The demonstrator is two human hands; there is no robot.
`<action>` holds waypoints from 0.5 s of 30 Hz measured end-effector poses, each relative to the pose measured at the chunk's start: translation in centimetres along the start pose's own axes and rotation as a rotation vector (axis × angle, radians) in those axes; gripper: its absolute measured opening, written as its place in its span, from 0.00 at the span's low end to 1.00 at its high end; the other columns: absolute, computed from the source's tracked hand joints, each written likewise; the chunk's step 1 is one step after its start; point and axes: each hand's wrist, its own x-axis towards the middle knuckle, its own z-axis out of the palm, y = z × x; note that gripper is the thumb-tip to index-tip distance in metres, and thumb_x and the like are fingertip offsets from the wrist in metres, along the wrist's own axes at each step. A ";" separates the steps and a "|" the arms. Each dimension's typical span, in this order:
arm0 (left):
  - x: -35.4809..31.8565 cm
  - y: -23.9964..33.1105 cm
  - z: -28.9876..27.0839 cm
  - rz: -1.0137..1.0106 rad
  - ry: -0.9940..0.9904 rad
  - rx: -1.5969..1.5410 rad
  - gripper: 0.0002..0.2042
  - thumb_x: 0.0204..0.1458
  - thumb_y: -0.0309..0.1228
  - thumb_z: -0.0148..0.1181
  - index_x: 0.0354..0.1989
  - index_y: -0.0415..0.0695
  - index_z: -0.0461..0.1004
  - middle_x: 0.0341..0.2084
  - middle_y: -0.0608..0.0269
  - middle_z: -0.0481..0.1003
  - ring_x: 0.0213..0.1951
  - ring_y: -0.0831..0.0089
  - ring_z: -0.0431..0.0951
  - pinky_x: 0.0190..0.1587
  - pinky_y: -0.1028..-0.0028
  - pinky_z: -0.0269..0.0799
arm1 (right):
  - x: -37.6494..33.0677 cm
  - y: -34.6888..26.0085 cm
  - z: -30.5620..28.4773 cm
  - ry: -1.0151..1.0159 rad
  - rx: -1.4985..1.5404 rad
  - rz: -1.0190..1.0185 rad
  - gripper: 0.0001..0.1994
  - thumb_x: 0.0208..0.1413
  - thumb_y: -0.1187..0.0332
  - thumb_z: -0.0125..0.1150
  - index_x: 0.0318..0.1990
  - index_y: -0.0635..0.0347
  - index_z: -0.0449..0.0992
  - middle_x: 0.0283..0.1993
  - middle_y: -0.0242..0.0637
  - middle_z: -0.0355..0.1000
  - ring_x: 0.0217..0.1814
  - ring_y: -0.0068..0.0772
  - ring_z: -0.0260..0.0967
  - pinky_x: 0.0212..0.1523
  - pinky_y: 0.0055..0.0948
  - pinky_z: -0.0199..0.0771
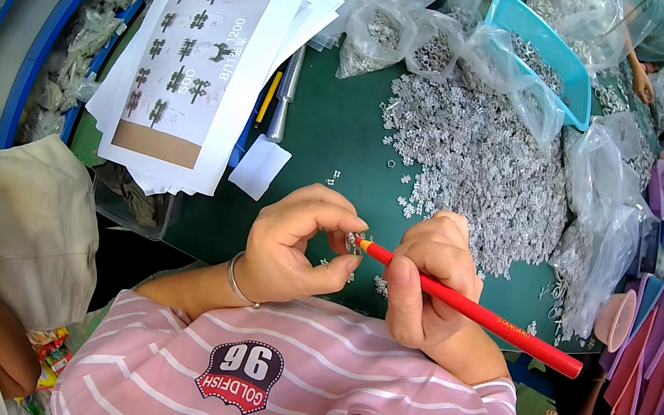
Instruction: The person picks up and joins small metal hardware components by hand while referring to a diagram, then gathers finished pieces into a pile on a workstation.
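grip of the left hand point(287, 244): thumb and forefinger are pinched together on a small grey metal piece point(353, 243), held up over the near side of the green bench point(321, 110). the right hand point(428, 285) has its grip clamped round a red pencil point(496, 322), whose tip meets or nearly meets the piece; whether they touch, i cannot tell. the piece looks light and stiff, with hard, perhaps smooth edges that could skid under a fingertip, so a pinch on its outer rim, pads opposed, seems the surest hold, leaving the side toward the pencil free. it is unlikely to crush, though any thin arms might bend; the fingers hide much of its shape. the pencil should be light and rigid too, easy to steer from the barrel near the tip, where it is held, and the tip is probably its one fragile part. beyond the hands, a broad heap of silver metal pieces point(484, 179) covers much of the bench, likely just as light.
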 end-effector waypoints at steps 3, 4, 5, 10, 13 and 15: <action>0.2 -0.2 0.6 0.051 0.061 0.019 0.19 0.40 0.13 0.67 0.43 0.35 0.76 0.39 0.56 0.73 0.31 0.78 0.76 0.33 0.80 0.74 | 0.2 -0.1 -0.1 -0.013 -0.028 -0.013 0.06 0.50 0.78 0.63 0.34 0.60 0.72 0.23 0.32 0.69 0.23 0.33 0.64 0.31 0.33 0.57; 0.2 -0.1 0.5 0.039 0.052 -0.002 0.18 0.42 0.14 0.67 0.44 0.34 0.75 0.40 0.55 0.73 0.33 0.76 0.75 0.36 0.78 0.74 | 0.2 -0.1 -0.2 -0.016 -0.035 0.001 0.06 0.50 0.78 0.63 0.34 0.60 0.71 0.23 0.32 0.69 0.24 0.33 0.64 0.31 0.33 0.58; 0.1 0.0 0.3 0.027 0.044 -0.024 0.17 0.45 0.16 0.67 0.45 0.33 0.74 0.40 0.54 0.72 0.35 0.75 0.75 0.38 0.77 0.74 | 0.1 -0.1 -0.4 -0.020 -0.041 0.015 0.06 0.50 0.78 0.62 0.34 0.60 0.71 0.24 0.33 0.69 0.24 0.33 0.64 0.31 0.33 0.58; 0.1 -0.2 0.2 -0.018 0.065 -0.171 0.15 0.50 0.17 0.64 0.47 0.32 0.72 0.41 0.51 0.72 0.37 0.74 0.75 0.39 0.76 0.74 | -0.5 0.1 -0.8 0.105 0.109 0.052 0.03 0.55 0.76 0.60 0.35 0.61 0.71 0.27 0.35 0.70 0.27 0.33 0.65 0.35 0.33 0.61; 0.1 0.0 0.2 -0.101 0.084 -0.277 0.14 0.52 0.19 0.63 0.47 0.32 0.72 0.41 0.51 0.72 0.35 0.74 0.75 0.38 0.77 0.74 | -0.7 0.3 -0.9 0.111 0.120 0.053 0.04 0.56 0.75 0.59 0.36 0.61 0.70 0.28 0.35 0.70 0.28 0.33 0.65 0.35 0.33 0.61; 0.2 0.4 0.1 -0.129 0.084 -0.299 0.14 0.53 0.19 0.62 0.47 0.31 0.72 0.40 0.51 0.72 0.34 0.75 0.75 0.37 0.77 0.74 | -0.7 0.3 -0.9 0.098 0.118 0.056 0.04 0.55 0.75 0.59 0.35 0.60 0.70 0.28 0.35 0.71 0.27 0.33 0.65 0.35 0.33 0.61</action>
